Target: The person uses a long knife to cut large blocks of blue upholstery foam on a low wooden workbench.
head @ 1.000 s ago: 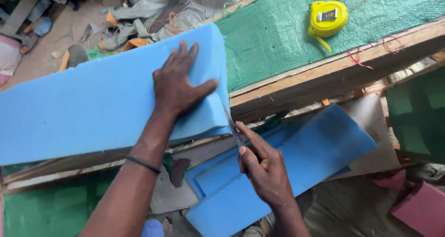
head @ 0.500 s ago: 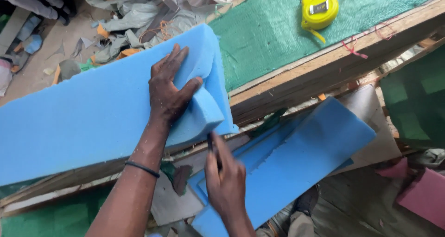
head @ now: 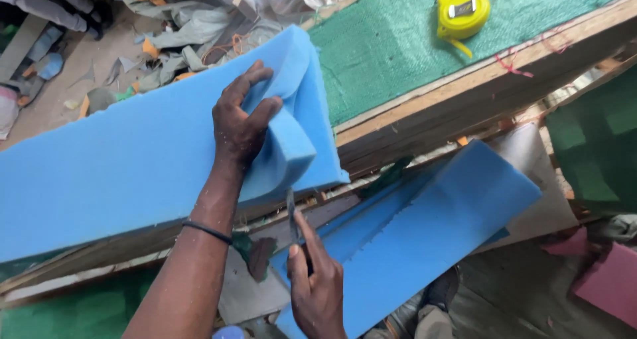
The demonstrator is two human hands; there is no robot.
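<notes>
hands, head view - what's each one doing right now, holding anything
Left hand: closed on the peeled-up flap of the blue foam slab.
Right hand: closed on a knife, blade up near the foam's lower edge.

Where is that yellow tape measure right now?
The yellow tape measure lies at the upper right of the head view, on the green mat, beyond the wooden beam and right of the blue foam slab.

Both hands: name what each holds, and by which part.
Left hand grips the blue foam slab at its cut end; right hand holds a knife by its handle.
</notes>
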